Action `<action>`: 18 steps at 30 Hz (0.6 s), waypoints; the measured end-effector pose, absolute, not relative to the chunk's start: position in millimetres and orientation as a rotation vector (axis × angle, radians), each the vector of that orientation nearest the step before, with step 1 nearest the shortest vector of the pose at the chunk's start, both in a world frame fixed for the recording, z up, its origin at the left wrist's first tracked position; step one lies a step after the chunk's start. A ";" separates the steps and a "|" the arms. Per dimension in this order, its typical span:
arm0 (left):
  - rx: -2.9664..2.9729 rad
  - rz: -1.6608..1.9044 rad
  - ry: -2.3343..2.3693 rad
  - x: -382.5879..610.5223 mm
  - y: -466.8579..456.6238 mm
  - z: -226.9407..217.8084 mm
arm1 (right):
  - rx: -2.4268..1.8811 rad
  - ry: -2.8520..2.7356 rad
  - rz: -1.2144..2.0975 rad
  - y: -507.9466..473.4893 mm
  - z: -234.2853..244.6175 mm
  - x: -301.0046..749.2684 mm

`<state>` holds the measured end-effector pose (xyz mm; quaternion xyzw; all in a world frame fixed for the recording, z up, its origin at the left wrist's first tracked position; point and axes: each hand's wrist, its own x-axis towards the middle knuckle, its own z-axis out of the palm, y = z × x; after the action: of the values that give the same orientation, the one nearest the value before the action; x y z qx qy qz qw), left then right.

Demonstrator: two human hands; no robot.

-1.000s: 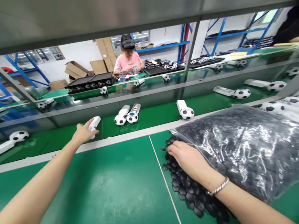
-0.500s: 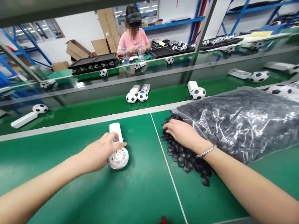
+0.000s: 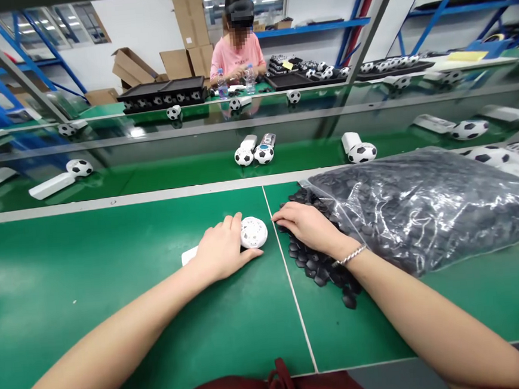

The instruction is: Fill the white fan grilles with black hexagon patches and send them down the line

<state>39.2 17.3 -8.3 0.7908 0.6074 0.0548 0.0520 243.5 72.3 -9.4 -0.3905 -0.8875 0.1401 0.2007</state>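
Note:
A white handheld fan [image 3: 253, 233] lies on the green bench, its round, patterned head pointing right and its white handle toward the left. My left hand [image 3: 222, 245] is wrapped over it where head and handle meet, hiding much of the handle. To the right, my right hand [image 3: 304, 222] has its fingertips pinched together at the left edge of a pile of small black pieces [image 3: 317, 268]. Whatever sits in that pinch is too small to make out. The pile spills from a large clear plastic bag [image 3: 426, 205] full of the same pieces.
Behind the bench edge, a green conveyor [image 3: 172, 171] carries several white devices with football-patterned heads [image 3: 264, 152]. More of them lie at the far right, beside the bag. Across the line a person in a pink shirt [image 3: 237, 58] works near black trays [image 3: 164, 94] and bottles.
My left hand has shifted right and turned the fan from upright to sideways, head toward my right hand. My right hand has drawn slightly left to the pile's edge, fingers pinched.

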 end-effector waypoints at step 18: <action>2.195 0.505 1.537 23.1 19.6 -5.3 | -0.843 -2.281 0.599 47.3 -14.2 215.1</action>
<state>23.1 19.6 -5.3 0.7878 0.5514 0.1813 0.2059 215.1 47.3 -14.2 -0.3196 -0.8650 0.2272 0.3132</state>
